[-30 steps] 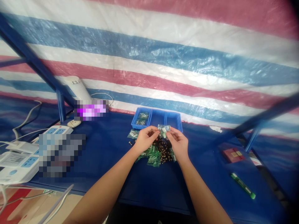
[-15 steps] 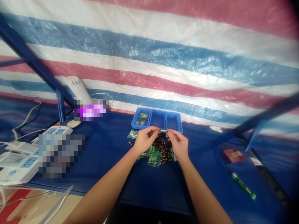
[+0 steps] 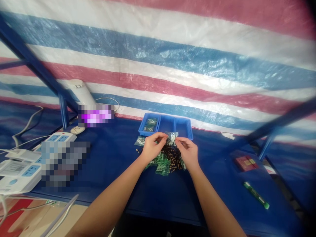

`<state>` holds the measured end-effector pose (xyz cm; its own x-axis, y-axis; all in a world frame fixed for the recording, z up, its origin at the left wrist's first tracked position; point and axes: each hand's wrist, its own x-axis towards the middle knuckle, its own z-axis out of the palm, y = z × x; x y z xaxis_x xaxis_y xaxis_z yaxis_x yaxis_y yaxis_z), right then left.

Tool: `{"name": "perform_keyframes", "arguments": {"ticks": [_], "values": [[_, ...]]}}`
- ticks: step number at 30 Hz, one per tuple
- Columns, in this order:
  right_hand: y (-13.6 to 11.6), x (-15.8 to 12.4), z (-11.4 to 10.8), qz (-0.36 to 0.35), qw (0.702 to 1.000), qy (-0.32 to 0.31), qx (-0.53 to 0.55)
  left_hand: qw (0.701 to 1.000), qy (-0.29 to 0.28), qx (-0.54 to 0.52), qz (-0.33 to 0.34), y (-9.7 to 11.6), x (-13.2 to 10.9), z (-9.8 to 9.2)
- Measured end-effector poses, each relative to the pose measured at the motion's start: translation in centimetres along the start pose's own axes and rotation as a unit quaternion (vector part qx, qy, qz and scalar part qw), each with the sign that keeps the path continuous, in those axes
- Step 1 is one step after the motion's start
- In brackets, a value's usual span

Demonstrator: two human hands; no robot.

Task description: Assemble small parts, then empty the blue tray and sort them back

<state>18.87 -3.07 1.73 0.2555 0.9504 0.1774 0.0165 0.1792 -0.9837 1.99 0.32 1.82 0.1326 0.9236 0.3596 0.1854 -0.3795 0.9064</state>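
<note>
Between my two hands a small clear plastic bag (image 3: 172,138) is held up, with light metal pieces inside. My left hand (image 3: 154,146) pinches its left edge with thumb and fingertips. On its right edge my right hand (image 3: 188,150) is pinched shut too. Below them lies a heap of dark, brass-tipped screws (image 3: 175,160), partly hidden by the hands. Several green-tinted bags (image 3: 162,164) of small pieces lie at the heap's left. Just behind stands a blue three-part tray (image 3: 183,129); filled bags (image 3: 150,125) lie in its left compartment.
At the left is a white power strip (image 3: 31,171) with plugs and cables. A white cylinder (image 3: 80,93) stands behind it. On the right lie a red box (image 3: 246,163) and a green tube-like packet (image 3: 256,195). Blue frame bars (image 3: 41,70) slant at both sides; a striped sheet (image 3: 172,82) hangs behind.
The bag between my hands has turned from nearly edge-on to face me, so its contents show. Both hands stay almost in place, still pinching it.
</note>
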Motion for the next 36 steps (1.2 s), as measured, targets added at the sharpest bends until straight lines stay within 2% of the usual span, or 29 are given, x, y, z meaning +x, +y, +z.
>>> {"name": "perform_keyframes", "arguments": {"ticks": [7,13,21,26,30,33,36], "values": [[0.38,0.16,0.09,0.007,1.0,0.014,0.018,0.999,0.011,-0.032,-0.025,0.57,0.14,-0.03],[0.55,0.29,0.08,0.046,0.998,0.013,0.043,0.996,-0.012,-0.047,-0.071,0.82,0.31,-0.13],[0.32,0.24,0.08,0.054,0.998,0.014,0.023,0.998,-0.01,-0.036,-0.049,0.28,0.31,-0.09],[0.4,0.24,0.01,0.035,0.999,0.019,0.034,0.999,-0.024,-0.004,-0.047,0.31,0.28,-0.13],[0.62,0.31,-0.01,0.01,1.0,0.029,0.006,0.999,-0.004,0.033,-0.026,0.08,0.26,-0.11],[0.53,0.28,-0.09,-0.01,0.999,0.037,-0.01,0.999,-0.013,-0.011,-0.051,0.21,0.18,-0.18],[0.0,0.1,-0.12,0.002,1.0,0.016,0.023,0.994,-0.041,-0.088,-0.055,0.72,0.11,-0.39]]}}
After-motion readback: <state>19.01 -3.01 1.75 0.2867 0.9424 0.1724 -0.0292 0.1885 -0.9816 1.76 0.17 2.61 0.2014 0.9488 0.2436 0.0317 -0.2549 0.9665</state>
